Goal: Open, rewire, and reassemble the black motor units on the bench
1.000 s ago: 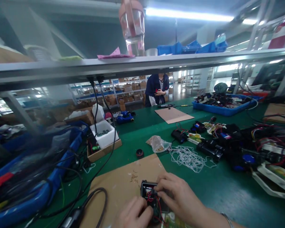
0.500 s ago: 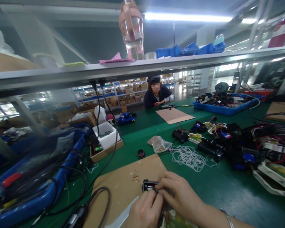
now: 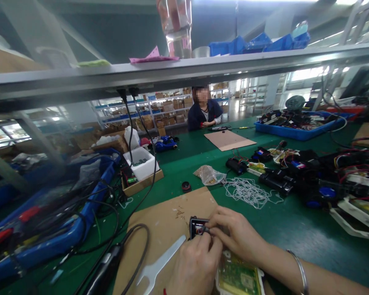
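Observation:
A small black rectangular housing (image 3: 198, 224) is tilted open above the cardboard, with thin wires showing inside. My left hand (image 3: 197, 260) is closed at its near side, fingertips against it. From the right, my right hand (image 3: 235, 229) pinches at the housing's edge, where both sets of fingertips meet; a small dark part between them is mostly hidden. Under my hands sits a pale casing with a yellow-green circuit board (image 3: 241, 276). A flat metal open-end wrench (image 3: 162, 264) lies left of my left hand. Several small brass-coloured screws (image 3: 180, 212) are scattered beyond the housing.
Cardboard (image 3: 160, 217) covers the green bench. A black-handled corded tool (image 3: 106, 266) lies left, beside a blue bin (image 3: 80, 246). Beyond are a black ring (image 3: 186, 187), a bag of screws (image 3: 209, 175) and white cord (image 3: 247, 192). Wired parts crowd the right; a person (image 3: 203, 108) sits opposite.
The view has tilted down, so the bench sits higher in it. More of the wrench and circuit board now shows. Both hands stay together at the black housing, where wires are now visible.

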Demonstrator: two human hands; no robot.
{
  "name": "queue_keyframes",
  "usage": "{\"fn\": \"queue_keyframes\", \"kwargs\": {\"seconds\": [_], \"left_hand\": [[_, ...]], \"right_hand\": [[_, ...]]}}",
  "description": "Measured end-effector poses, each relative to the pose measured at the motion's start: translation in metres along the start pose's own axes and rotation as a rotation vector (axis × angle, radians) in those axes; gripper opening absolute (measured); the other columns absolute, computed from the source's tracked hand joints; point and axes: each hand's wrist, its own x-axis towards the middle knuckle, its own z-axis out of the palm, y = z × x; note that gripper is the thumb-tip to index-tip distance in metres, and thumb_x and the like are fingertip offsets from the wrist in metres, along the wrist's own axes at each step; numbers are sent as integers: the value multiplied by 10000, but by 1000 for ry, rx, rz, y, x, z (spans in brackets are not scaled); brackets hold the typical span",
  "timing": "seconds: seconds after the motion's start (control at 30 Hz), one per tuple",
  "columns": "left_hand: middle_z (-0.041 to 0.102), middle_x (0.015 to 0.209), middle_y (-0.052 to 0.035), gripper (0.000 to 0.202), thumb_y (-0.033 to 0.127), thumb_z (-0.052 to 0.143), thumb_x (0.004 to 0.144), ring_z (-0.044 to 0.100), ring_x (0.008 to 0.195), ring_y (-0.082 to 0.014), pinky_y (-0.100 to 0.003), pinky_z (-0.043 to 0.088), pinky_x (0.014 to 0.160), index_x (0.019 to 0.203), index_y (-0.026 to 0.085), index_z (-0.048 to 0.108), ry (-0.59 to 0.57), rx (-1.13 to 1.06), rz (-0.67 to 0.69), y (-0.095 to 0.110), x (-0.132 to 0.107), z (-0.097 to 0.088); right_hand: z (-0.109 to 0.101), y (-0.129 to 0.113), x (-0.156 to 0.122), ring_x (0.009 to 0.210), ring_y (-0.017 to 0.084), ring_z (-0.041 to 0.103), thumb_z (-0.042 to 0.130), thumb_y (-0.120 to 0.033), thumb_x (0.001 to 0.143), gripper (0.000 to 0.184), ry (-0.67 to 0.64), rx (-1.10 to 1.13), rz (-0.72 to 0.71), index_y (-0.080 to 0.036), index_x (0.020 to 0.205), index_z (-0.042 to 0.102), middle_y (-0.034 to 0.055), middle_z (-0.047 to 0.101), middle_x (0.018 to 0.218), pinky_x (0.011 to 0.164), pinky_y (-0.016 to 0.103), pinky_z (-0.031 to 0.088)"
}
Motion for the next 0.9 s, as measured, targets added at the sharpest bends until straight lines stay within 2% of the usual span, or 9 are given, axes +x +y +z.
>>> {"fn": "queue_keyframes", "kwargs": {"seconds": [0.23,0.4,0.53,0.73,0.9], "left_hand": [[621,812,-12,150,90,595,801,609,648,-191,-272,503,506,883,202,536,-45,-54,-45,1,1,-6],[617,772,-11,120,86,562,834,588,596,-176,-262,452,490,831,204,539,-13,-90,-94,-1,4,-4],[617,742,-1,108,112,570,848,597,615,-179,-271,446,531,819,206,525,37,-135,-161,-4,4,0],[600,682,16,149,108,565,833,600,603,-179,-275,429,547,802,204,456,79,-203,-355,-2,8,1],[633,725,3,103,106,468,877,636,621,-161,-238,434,520,870,208,478,63,-281,-360,-1,4,-5]], "right_hand": [[-2,3,1,844,169,584,541,-134,879,148,-30,17,-38,-197,883,675,36,614,878,751,306,462],[-2,6,-1,855,167,584,527,-124,881,173,-38,20,-56,-201,915,679,37,614,900,759,309,467],[-5,5,-2,879,172,586,513,-96,858,193,-49,17,-68,-193,907,673,45,616,920,779,315,468],[-13,4,-1,899,190,584,628,-153,776,167,-128,1,-70,-196,933,667,44,610,960,800,327,471],[-8,5,-3,910,178,587,637,-104,762,174,-98,7,-11,-212,895,670,27,606,960,792,295,460]]}}
